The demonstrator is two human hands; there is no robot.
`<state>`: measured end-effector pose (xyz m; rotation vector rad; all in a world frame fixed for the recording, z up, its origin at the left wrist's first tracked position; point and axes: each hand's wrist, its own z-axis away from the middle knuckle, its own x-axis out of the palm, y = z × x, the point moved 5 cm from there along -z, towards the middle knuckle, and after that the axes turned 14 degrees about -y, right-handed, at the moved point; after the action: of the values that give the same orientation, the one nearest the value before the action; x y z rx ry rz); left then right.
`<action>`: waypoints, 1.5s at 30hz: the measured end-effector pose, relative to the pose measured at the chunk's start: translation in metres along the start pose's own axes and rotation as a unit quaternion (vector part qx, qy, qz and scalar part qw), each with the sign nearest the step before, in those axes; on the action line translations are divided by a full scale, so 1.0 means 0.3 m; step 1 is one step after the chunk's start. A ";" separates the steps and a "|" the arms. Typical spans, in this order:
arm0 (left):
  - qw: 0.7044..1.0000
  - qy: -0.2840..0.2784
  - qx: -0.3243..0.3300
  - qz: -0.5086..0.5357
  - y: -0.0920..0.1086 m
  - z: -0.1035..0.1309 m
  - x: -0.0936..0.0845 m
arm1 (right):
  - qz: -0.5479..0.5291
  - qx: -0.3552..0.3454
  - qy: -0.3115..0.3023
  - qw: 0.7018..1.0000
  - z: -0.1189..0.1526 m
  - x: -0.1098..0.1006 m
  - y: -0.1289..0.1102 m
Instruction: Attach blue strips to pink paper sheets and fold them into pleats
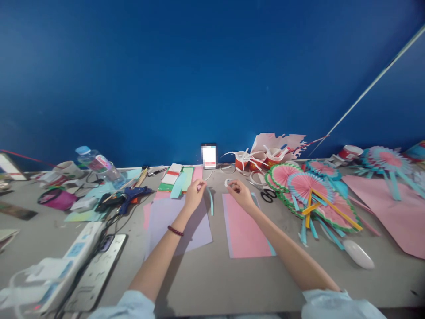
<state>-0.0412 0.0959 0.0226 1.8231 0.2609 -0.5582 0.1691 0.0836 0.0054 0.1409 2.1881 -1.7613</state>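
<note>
White ring-shaped roll (227, 182): was clamped in right hand (238, 190). Held left hand (196, 191) pinched together, contents unclear. Showed pleated pink-and-blue paper fan (303, 184) seemingly finished, pink paper sheet (245, 228) unfolded.

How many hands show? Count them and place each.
2: the left hand near the far edge of the purple sheet; the right hand near the far edge of the pink sheet. No others show.
</note>
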 end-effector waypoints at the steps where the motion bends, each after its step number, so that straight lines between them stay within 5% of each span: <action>1: 1.000 -0.007 -0.003 0.014 0.005 -0.004 0.005 | -0.005 0.000 -0.002 1.000 0.000 -0.001 -0.003; 11: 0.980 -0.048 -0.042 0.189 0.060 0.011 0.050 | -0.040 0.005 -0.067 0.997 0.013 0.009 -0.068; 18: 0.982 -0.098 -0.023 0.157 0.124 0.028 0.067 | -0.063 -0.010 -0.113 0.992 0.030 0.045 -0.125; 23: 0.992 -0.082 0.013 0.100 0.158 0.035 0.066 | -0.039 -0.025 -0.086 0.995 0.028 0.043 -0.118; 30: 0.982 -0.122 0.017 0.145 0.216 0.050 0.063 | -0.071 -0.020 -0.077 0.994 0.015 0.044 -0.083; 41: 0.972 -0.119 -0.028 0.199 0.195 0.041 0.040 | -0.188 -0.011 -0.137 0.973 0.028 0.073 -0.095; 45: 0.979 -0.111 -0.031 0.169 0.186 0.035 0.022 | -0.179 0.017 -0.103 0.978 0.025 0.062 -0.093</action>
<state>-0.0131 0.0672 0.0635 1.6800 -0.1796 -0.4993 0.1452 0.0677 0.0242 -0.4376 2.1309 -1.8955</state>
